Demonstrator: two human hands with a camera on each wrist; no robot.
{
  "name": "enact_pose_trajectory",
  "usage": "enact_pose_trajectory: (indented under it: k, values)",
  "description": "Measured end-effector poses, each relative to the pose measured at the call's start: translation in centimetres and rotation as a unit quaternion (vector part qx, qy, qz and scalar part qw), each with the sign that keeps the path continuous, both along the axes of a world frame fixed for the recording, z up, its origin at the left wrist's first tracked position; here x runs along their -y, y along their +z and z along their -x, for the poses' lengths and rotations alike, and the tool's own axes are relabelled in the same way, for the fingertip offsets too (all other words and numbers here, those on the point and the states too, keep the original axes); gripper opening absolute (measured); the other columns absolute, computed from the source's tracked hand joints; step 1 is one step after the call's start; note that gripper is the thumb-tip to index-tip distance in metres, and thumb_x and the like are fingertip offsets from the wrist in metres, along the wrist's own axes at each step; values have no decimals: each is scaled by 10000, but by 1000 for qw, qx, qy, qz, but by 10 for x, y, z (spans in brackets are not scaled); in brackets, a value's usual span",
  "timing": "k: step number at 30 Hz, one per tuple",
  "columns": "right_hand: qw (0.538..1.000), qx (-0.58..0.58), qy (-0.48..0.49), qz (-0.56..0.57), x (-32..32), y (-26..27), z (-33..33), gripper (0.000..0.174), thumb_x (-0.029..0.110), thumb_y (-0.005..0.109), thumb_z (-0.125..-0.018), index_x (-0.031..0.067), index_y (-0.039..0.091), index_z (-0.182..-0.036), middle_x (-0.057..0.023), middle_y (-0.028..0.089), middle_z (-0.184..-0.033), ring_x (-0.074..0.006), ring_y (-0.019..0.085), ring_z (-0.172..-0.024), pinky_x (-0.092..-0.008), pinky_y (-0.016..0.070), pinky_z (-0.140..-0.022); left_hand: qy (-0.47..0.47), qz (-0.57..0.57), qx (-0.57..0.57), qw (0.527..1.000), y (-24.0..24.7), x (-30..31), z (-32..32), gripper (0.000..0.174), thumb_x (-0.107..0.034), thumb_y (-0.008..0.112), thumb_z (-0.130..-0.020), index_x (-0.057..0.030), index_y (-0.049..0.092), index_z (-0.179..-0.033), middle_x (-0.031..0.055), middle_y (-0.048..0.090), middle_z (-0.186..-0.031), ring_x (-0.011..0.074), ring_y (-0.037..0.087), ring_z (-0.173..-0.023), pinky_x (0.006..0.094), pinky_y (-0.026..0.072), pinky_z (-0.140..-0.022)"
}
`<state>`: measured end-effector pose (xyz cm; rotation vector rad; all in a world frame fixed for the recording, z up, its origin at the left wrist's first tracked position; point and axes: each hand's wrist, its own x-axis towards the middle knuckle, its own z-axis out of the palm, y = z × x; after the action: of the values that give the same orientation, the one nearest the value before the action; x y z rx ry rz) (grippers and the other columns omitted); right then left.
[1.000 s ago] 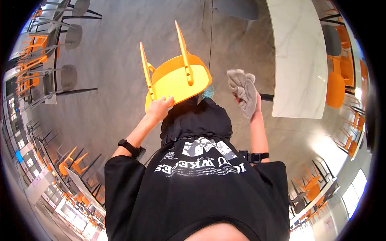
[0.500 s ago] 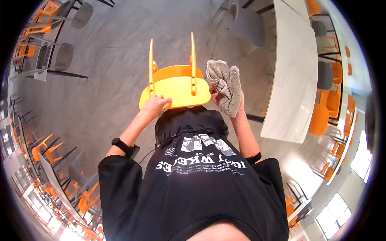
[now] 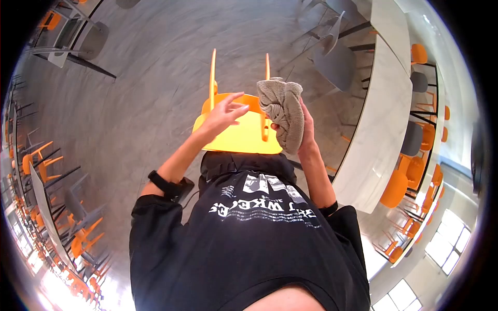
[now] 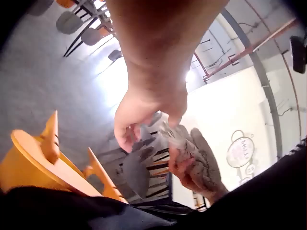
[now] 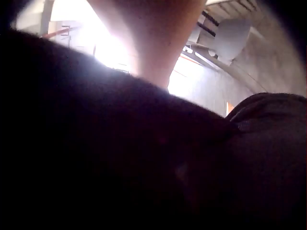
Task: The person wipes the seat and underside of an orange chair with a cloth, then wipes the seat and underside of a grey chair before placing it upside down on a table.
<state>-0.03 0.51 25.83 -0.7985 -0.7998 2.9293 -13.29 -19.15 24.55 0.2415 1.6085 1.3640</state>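
In the head view a folded grey-brown towel (image 3: pixel 291 111) is gripped by my right hand (image 3: pixel 307 129), fingers wrapped beneath it. My left hand (image 3: pixel 224 116) hovers over a yellow chair (image 3: pixel 233 136), its fingers extended toward the towel and holding nothing. The chair stands just in front of my legs, with two slim tapered posts pointing away. From the left wrist, the towel (image 4: pixel 204 153) appears just past the left hand's fingertips (image 4: pixel 125 143). Dark cloth covers most of the right wrist view and hides the right hand there.
A long white marble-patterned table (image 3: pixel 376 129) runs along the right, with a grey chair (image 3: pixel 334 65) at its near side and orange chairs (image 3: pixel 394 189) beyond it. Another grey chair (image 3: pixel 95 41) stands far left. Grey floor (image 3: pixel 155 62) stretches ahead.
My left hand has let go of the yellow chair's edge and lifted toward the towel. The right hand has brought the towel leftward, over the chair's right side. The head view has shifted.
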Motion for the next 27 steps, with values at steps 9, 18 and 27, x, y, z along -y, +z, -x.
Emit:
enact_pose_trajectory:
  k: [9,18,27]
  values:
    - [996,-1,-8,89,4,-9,11,596,513,388,-977,21,545,-1274,-184,606,-1227,-303,614,-1091,-456,485,-963,128,-122,86,980,24,-38,-10,340,-298,666,-909,-76,597,-1158,-2,646,-1034,114,605,-906,266,495,-781]
    - [988,-74,102,-84,-8,-10,1,571,309,609,-929,-13,430,-1364,-95,550,-1295,-222,549,-1167,-390,428,-1013,80,-152,-75,982,77,-13,3,316,-225,631,-941,-9,599,-1168,21,657,-994,76,583,-894,256,491,-781]
    - [990,7,137,-34,18,34,26,507,279,631,-927,-4,474,-1316,-103,553,-1289,-175,571,-1119,-316,492,-913,115,-155,224,955,89,11,17,445,-117,690,-877,-31,476,-1257,103,600,-1152,176,609,-1050,349,537,-895]
